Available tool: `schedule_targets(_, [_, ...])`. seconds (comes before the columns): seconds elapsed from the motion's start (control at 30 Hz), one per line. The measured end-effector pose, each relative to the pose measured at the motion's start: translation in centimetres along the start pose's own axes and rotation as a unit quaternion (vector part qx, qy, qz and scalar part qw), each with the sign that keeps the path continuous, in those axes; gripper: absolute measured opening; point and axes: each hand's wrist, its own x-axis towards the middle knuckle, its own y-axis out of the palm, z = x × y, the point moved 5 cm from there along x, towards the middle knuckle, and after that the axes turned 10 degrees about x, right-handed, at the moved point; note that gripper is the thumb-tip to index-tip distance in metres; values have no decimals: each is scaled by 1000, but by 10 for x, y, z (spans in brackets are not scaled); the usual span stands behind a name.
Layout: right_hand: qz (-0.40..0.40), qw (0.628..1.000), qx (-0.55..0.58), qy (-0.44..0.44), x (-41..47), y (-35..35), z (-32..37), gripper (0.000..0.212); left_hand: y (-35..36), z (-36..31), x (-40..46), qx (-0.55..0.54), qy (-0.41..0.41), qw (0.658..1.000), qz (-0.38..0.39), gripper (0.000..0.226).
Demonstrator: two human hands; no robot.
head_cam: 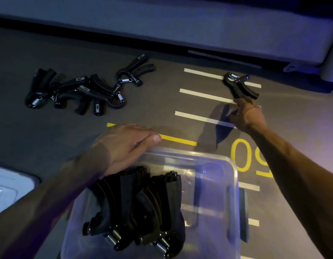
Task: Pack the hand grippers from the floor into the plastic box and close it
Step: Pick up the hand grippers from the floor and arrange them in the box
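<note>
- Several hand grippers [135, 208] already sit packed in our clear plastic box [234, 176], handles up and springs toward us, filling its left half.
- Our left hand [124, 146] lies flat on the box's far left rim, fingers straight and holding nothing; we judge it is steadying the box.
- Out goes our right hand [246, 114], touching the handle ends of a lone gripper [240, 86] lying on the white floor stripes [205, 96]. The fingers look curled around those ends, though blur keeps us from being sure the pinch is closed.
- A tangled pile of grippers [77, 90] waits on the dark floor [162, 113], well apart to the left, so plenty remains.
- Handling, as we judge it: these are stiff plastic with a steel spring, light, not fragile, awkwardly shaped. Best taken by one or both handles, away from the spring, where fingers could get nipped.
- A white lid-like piece [10, 186] lies at the lower left edge; closing is far off.
</note>
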Motion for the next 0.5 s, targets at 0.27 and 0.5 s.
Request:
schedule_targets(0.27, [5, 995, -97, 4, 15, 10, -14, 47, 3, 2, 1, 17, -8, 999, 30, 74])
schedule_targets(0.5, [80, 993, -51, 75, 31, 10, -28, 63, 3, -1, -2, 58, -31, 997, 49, 81])
